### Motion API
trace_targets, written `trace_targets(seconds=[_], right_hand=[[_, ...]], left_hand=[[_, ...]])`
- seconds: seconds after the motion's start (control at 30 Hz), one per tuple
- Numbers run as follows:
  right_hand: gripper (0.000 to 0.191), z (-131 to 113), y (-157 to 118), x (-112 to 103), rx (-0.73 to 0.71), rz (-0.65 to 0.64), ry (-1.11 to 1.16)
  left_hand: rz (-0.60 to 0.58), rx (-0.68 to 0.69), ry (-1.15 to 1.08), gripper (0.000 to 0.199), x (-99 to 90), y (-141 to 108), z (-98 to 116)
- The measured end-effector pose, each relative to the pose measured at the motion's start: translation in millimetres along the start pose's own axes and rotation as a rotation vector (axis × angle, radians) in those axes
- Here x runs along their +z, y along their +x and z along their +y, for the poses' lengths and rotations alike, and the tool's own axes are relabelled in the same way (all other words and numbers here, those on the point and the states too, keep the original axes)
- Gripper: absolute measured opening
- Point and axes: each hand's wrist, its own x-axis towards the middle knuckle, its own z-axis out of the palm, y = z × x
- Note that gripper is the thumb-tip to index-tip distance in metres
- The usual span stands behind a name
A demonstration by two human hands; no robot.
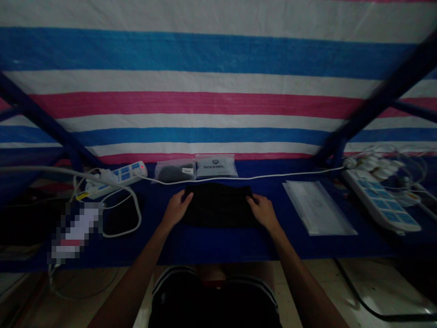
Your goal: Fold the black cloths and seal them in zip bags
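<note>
A black piece of cloth lies spread in a rough rectangle on the blue tabletop; its exact kind is too dark to make out. My left hand grips its left edge, thumb on top and fingers mostly hidden beneath. At the opposite edge, my right hand pinches the cloth the same way. Just behind it lie a clear bag with a dark item inside and a printed plastic pouch. Flat clear plastic bags rest to the right of my right hand.
A white power strip with plugs stands at the left, another with many chargers at the right. A white cable crosses behind the cloth. A dark pouch-like object lies left. Blue frame bars slant before a striped sheet.
</note>
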Motion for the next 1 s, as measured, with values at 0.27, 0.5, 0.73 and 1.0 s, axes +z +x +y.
trace_targets(seconds=[0.27, 0.5, 0.73, 1.0], right_hand=[[0.044, 0, -14, 0, 0.003, 0.191, 0.165], [0.032, 3, -21, 6, -0.011, 0.277, 0.424], [0.029, 9, -21, 6, -0.163, 0.108, 0.361], [0.049, 11, -23, 7, -0.268, 0.04, 0.305]], left_hand=[[-0.026, -0.025, -0.134, 0.042, -1.3, -11, 8], [0.026, 0.055, -0.195, 0.037, 4.3, -8, 22], [0.101, 0.059, -0.151, 0.036, 9.8, -6, 11], [0.168, 0.049, -0.058, 0.037, 9.1, -12, 6]])
